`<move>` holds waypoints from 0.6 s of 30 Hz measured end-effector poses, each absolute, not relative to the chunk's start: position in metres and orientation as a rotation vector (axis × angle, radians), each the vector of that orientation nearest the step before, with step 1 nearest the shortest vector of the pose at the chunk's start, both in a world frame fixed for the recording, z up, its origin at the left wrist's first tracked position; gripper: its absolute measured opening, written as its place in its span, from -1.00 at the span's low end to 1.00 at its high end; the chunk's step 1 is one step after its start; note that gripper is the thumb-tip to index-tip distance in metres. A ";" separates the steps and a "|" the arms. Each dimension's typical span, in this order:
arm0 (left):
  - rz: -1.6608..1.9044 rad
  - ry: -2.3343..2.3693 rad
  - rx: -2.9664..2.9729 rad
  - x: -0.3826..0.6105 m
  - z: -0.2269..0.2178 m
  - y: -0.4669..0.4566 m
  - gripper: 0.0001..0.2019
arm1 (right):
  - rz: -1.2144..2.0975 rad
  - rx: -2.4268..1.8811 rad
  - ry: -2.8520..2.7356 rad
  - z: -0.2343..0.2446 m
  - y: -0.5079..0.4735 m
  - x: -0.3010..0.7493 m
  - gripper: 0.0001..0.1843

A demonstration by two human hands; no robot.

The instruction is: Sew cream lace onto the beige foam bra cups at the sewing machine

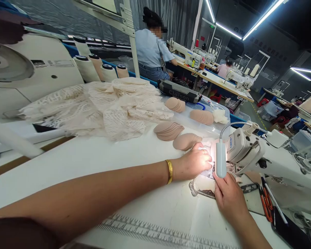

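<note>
My left hand (195, 162), with a gold bangle (169, 172) on its wrist, has its fingers curled and pressed onto a pale fabric piece (208, 172) under the sewing machine's (242, 148) head. From the near right, my right hand (230, 195) pinches that fabric's edge close to the needle area; its fingertips are partly behind the lamp. A bright sewing lamp (220, 159) on a bendable neck hides the needle. Beyond my left hand lie stacks of beige oval pads, the nearest pad stack (187, 141) almost touching it.
Cream lace (114, 107) is heaped at the left beside thread cones (85, 68). A plastic tray (197, 119) holds more pads. Orange-handled scissors (266, 204) and a dark phone-like slab (290, 230) lie right. A ruler strip (155, 230) runs along the front. A co-worker (152, 52) sits beyond.
</note>
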State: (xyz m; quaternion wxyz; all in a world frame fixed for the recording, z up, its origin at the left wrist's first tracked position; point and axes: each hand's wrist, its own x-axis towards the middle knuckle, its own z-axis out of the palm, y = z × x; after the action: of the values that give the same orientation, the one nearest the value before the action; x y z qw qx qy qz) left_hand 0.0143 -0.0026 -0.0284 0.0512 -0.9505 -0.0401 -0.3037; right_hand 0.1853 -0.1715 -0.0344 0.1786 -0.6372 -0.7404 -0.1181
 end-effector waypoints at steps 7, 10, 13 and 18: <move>-0.838 -0.195 -2.969 0.019 -0.028 0.001 -0.72 | -0.192 -1.651 -2.016 -0.029 -0.178 0.188 -0.69; -0.842 -0.136 -3.065 0.005 -0.020 -0.007 -0.70 | 0.218 -1.687 -1.850 -0.021 -0.183 0.177 -0.76; -0.903 -0.093 -3.083 -0.009 -0.016 -0.014 -0.67 | 0.608 -1.708 -1.619 -0.015 -0.183 0.159 -0.75; -0.913 -0.246 -3.071 -0.014 -0.018 -0.013 -0.65 | 0.056 -1.859 -1.815 -0.022 -0.191 0.176 -0.81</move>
State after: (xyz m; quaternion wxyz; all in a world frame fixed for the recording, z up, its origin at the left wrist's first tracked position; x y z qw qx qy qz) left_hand -0.0140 -0.0126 -0.0180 -0.0357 -0.9551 -0.0764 -0.2840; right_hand 0.1759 -0.1907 -0.0218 0.2684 -0.6891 -0.6728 0.0208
